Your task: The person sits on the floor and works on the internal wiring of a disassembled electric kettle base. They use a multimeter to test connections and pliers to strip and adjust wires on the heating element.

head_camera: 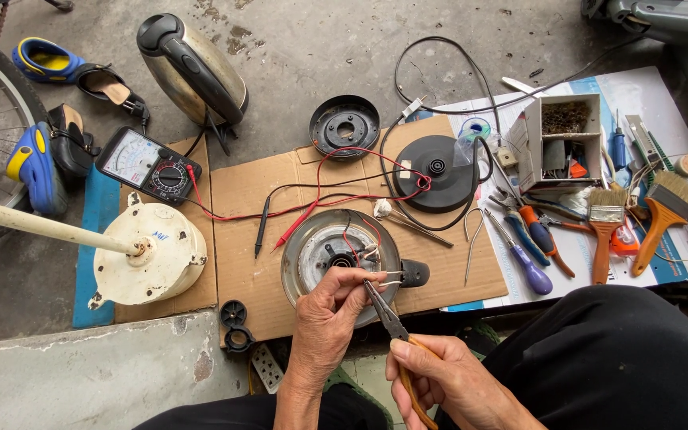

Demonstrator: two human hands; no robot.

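Right hand (pixel 439 374) nearest camera, fingers closed round orange-handled pliers (pixel 396 328), tips at thin white wire (pixel 388 280). Left hand (pixel 330 310) pinches same wire over round metal kettle base (pixel 336 259) on cardboard. Wire looks light, limp, fragile: grip near insulated end.

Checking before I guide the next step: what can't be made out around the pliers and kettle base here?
Head view:
- Pliers tips and white wire ends: too small to tell the grip.
- Kettle base near rim: hidden by left hand.
- Pliers handles: covered by right hand.
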